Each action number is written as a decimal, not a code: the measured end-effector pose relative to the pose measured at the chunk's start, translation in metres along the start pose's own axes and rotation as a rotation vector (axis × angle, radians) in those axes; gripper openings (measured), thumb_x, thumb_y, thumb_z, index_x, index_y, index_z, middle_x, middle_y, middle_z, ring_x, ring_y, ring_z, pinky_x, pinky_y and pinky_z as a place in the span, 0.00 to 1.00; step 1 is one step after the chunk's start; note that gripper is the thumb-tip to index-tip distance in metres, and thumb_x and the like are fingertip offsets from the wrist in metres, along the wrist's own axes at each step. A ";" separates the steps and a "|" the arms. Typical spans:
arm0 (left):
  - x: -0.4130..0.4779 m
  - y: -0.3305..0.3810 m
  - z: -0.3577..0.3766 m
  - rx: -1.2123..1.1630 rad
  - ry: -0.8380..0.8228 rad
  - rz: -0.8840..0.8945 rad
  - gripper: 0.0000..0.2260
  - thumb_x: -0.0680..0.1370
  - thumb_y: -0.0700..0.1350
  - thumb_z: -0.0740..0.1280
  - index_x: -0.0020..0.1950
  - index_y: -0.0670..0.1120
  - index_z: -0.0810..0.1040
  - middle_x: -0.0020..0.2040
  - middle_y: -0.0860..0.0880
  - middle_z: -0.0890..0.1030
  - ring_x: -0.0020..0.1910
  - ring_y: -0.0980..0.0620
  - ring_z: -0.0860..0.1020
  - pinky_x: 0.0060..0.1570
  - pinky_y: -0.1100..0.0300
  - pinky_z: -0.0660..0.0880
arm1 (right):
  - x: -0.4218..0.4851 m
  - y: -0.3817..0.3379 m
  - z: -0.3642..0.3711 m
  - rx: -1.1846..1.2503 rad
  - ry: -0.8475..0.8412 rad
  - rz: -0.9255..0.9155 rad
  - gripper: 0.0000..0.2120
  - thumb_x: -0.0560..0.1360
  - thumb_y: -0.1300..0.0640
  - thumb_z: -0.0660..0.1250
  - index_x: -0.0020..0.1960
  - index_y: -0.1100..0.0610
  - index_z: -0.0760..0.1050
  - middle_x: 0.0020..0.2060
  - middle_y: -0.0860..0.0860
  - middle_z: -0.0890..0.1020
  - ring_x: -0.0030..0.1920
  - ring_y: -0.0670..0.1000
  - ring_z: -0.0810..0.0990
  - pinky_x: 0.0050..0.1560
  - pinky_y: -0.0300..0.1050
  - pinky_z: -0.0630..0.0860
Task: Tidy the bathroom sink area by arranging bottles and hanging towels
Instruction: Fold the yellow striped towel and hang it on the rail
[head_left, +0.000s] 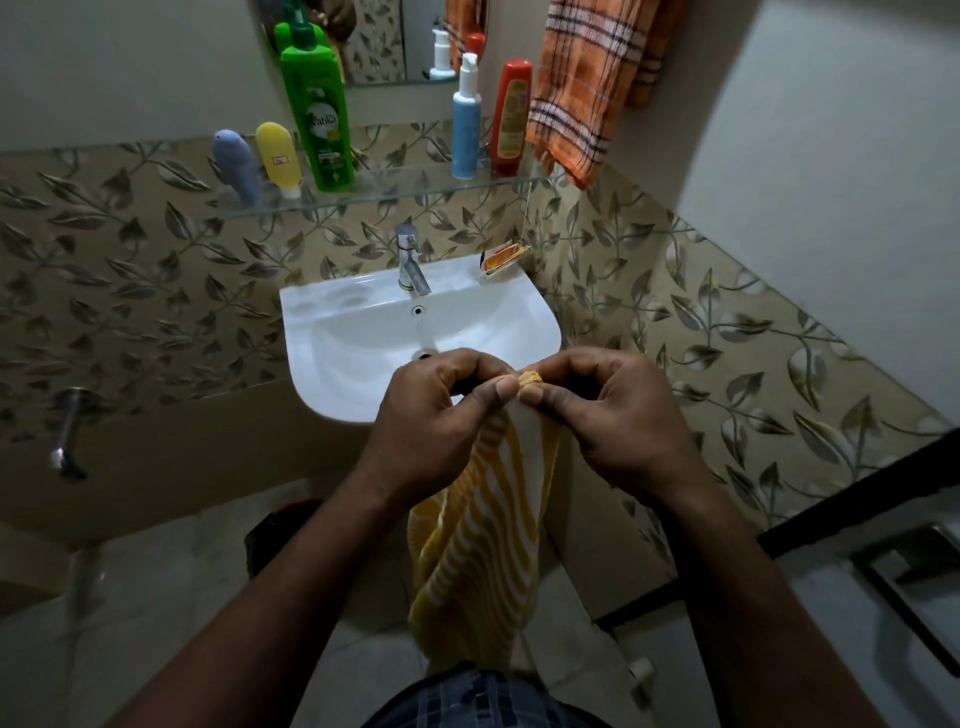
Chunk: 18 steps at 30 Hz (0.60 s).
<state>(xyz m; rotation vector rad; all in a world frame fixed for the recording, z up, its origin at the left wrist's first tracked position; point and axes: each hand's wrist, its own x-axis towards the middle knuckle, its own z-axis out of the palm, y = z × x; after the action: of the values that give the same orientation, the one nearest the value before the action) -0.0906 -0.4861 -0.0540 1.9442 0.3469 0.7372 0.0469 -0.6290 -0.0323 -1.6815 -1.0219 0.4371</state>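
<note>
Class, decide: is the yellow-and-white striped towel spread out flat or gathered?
Gathered. The left hand and right hand pinch the yellow-and-white striped towel by its bunched top; the rest hangs in loose folds.

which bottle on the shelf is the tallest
The green pump bottle, third from the left on the glass shelf. Its pump top stands clearly higher than any other bottle there.

The left hand (431, 415) and right hand (618, 415) covered the top corner of the yellow towel (478, 545); its lower end went behind the shorts (483, 696). The view's top edge cut off the orange towel (582, 93), mirror (374, 41) and green bottle (317, 109). The packet (503, 257) bore print too small to read; the wall tap (67, 436) was blurred.
</note>
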 end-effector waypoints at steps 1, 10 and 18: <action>-0.004 -0.002 0.001 -0.011 -0.013 0.009 0.08 0.80 0.49 0.70 0.51 0.46 0.86 0.46 0.52 0.86 0.48 0.48 0.84 0.47 0.48 0.82 | -0.004 -0.001 -0.001 -0.026 0.033 -0.008 0.03 0.76 0.60 0.77 0.49 0.57 0.87 0.42 0.48 0.88 0.45 0.47 0.88 0.49 0.54 0.85; -0.020 -0.003 0.009 0.172 -0.123 0.062 0.14 0.78 0.61 0.69 0.43 0.52 0.83 0.41 0.56 0.81 0.42 0.55 0.80 0.39 0.50 0.78 | -0.020 0.002 0.000 0.030 0.056 -0.018 0.02 0.79 0.62 0.71 0.51 0.56 0.82 0.44 0.52 0.86 0.46 0.54 0.86 0.49 0.56 0.84; -0.029 -0.011 0.011 0.206 -0.288 -0.081 0.24 0.74 0.69 0.66 0.41 0.50 0.86 0.42 0.54 0.82 0.41 0.55 0.81 0.43 0.48 0.79 | -0.026 0.001 -0.004 -0.030 0.251 -0.004 0.04 0.79 0.57 0.69 0.53 0.54 0.81 0.46 0.49 0.85 0.49 0.49 0.85 0.52 0.50 0.83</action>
<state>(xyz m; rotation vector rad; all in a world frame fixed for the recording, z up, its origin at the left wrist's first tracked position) -0.1055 -0.5037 -0.0770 2.1814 0.3321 0.3722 0.0352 -0.6521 -0.0372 -1.7114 -0.8498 0.2020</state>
